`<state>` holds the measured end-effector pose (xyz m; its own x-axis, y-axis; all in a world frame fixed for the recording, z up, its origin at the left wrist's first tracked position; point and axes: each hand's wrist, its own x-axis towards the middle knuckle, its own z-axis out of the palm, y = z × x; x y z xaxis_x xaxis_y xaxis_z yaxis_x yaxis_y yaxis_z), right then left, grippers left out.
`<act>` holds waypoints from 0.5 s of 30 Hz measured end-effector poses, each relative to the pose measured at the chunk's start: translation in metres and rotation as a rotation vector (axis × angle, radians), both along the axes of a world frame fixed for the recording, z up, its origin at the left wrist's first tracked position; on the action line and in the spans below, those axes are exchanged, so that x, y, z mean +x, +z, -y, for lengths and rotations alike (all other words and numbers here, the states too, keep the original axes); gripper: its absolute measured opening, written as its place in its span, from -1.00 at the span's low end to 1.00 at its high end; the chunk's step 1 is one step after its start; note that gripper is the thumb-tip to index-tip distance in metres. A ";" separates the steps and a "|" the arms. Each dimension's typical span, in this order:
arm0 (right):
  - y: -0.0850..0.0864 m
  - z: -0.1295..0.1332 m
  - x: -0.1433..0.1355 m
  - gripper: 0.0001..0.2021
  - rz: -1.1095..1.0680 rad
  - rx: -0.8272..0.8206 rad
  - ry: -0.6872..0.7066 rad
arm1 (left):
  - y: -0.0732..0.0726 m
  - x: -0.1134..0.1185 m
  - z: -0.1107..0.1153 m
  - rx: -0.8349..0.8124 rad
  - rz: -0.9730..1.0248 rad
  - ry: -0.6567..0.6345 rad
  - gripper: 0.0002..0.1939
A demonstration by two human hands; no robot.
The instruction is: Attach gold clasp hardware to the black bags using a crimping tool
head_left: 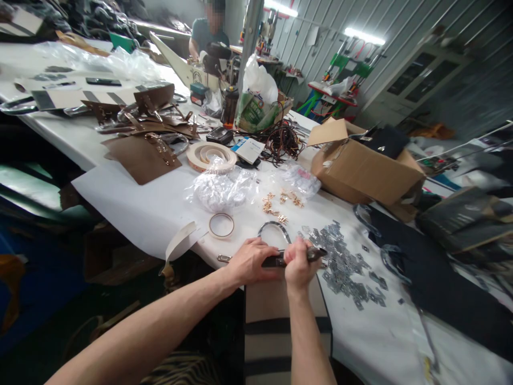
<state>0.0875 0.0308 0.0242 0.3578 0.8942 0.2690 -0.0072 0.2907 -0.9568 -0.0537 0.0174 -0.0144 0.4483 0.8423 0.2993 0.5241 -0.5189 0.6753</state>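
Observation:
My left hand [253,262] is closed over the dark top edge of a beige-and-black striped panel [267,305], thumb on the near side. Next to it, my right hand [298,264] is wrapped round a dark metal hand tool [318,253]; its exact kind is partly hidden by the fingers. A curved handle [276,227] with a shiny clear wrap rises just beyond both hands. Left of them, a small metal fitting [223,258] sticks out. Many flat silver metal plates [340,262] lie in a loose pile to the right of my right hand.
Small gold-coloured fasteners [282,206], a tape roll [221,226] and a plastic bag [222,187] lie beyond my hands. A cardboard box [364,168] stands at right near black material [436,283]. Brown pieces [140,158] lie at left. A person [209,32] sits far back.

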 end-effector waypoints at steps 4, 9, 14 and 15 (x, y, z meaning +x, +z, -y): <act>0.020 -0.018 0.007 -0.49 -0.230 -0.034 0.061 | -0.006 0.001 -0.001 0.012 0.022 0.007 -0.38; 0.010 -0.034 -0.001 -0.48 -0.136 -0.182 0.204 | -0.006 0.001 -0.002 0.014 0.009 -0.013 -0.44; -0.002 -0.029 -0.005 -0.49 -0.001 -0.163 0.219 | -0.002 0.001 -0.002 0.015 -0.009 -0.034 -0.52; -0.004 -0.025 -0.004 -0.49 0.052 -0.145 0.227 | -0.001 0.001 -0.002 0.014 -0.011 -0.035 -0.55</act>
